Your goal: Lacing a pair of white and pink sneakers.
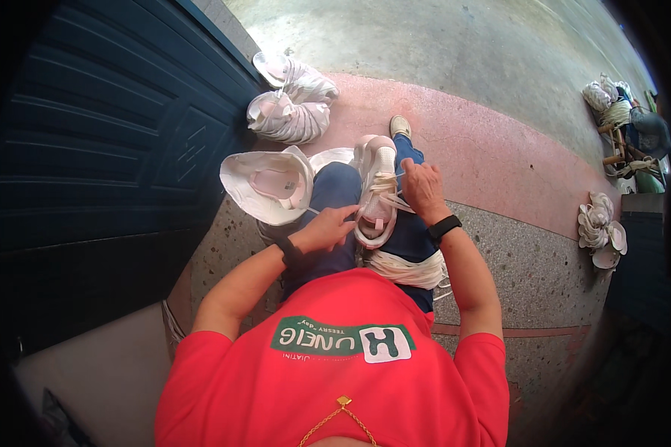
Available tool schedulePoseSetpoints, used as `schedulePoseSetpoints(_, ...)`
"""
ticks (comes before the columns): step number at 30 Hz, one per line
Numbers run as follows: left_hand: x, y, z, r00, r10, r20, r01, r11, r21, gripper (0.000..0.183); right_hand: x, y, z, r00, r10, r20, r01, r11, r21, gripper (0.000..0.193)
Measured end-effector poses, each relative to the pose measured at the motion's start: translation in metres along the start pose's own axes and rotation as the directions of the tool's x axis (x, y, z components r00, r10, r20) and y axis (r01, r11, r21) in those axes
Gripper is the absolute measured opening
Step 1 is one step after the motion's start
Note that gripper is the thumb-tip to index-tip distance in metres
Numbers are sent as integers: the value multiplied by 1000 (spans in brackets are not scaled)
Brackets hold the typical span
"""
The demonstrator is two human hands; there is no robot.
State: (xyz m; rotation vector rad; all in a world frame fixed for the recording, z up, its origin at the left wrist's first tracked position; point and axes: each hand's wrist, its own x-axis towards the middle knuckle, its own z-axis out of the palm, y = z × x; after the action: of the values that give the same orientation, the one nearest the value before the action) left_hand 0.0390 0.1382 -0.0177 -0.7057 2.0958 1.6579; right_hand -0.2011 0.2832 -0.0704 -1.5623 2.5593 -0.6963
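A white and pink sneaker [375,223] rests on my lap, toe pointing away from me, with loose white laces [388,197] across its tongue. My right hand [423,190] is closed in a pinch on a lace at the shoe's right side. Beside the collar on the left is my left hand [326,231], its index finger reaching to the shoe's edge and the other fingers curled. What those fingers hold, if anything, is hidden. Left of my knee sits a white shoe piece [270,182] with a pink inner face. A bundle of white laces [410,270] lies by my right thigh.
Bundled white shoe pieces [294,104] lie on the floor by the dark blue door [119,127]. More white bundles [601,231] are at the far right, below a rack [626,145] holding mixed items. My right foot [400,125] stretches forward onto the pink floor strip.
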Motion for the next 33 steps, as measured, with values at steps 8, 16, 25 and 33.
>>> schedulePoseSetpoints(8,2,7,-1,1000,4,7,-4,1000,5,53,5,-8,13,823,493,282,-430,218,876,25)
schedulePoseSetpoints(16,2,-3,-2,1000,9,0,-9,1000,-4,54,18,-6,-11,783,535,317,-457,149,877,26)
schedulePoseSetpoints(25,3,0,-4,1000,5,20,-4,1000,-17,53,-1,14,-17,811,293,506,-546,68,835,34)
schedulePoseSetpoints(33,1,-3,-5,1000,24,18,-24,1000,-14,53,9,40,-53,799,569,193,-367,208,906,35)
